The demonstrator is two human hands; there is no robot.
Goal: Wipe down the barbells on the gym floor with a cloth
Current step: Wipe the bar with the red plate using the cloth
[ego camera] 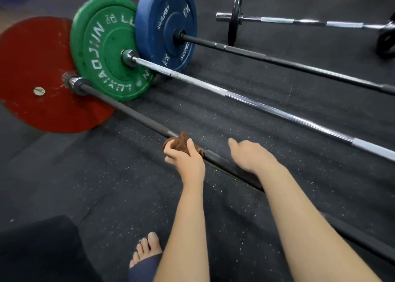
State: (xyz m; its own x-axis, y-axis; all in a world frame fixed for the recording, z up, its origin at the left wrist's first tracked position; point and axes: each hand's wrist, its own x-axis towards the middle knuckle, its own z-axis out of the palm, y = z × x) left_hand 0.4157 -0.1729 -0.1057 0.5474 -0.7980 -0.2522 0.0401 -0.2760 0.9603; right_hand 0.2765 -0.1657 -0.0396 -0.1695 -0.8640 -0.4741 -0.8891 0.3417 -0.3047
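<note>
A dark barbell (128,113) with a red plate (32,68) lies nearest on the floor, running from upper left to lower right. My left hand (186,161) grips a brown cloth (181,143) wrapped around this bar's shaft. My right hand (250,155) rests on the same bar just to the right of the cloth, fingers loosely extended, and hides the bar beneath it. Behind lie a chrome barbell (256,103) with a green plate (106,46) and a black barbell (277,61) with a blue plate (166,25).
A fourth bar (299,21) with a small black plate (236,14) lies at the back right. The floor is black speckled rubber matting (106,185). My bare foot (147,247) and a dark-clothed knee (38,249) are at the bottom left.
</note>
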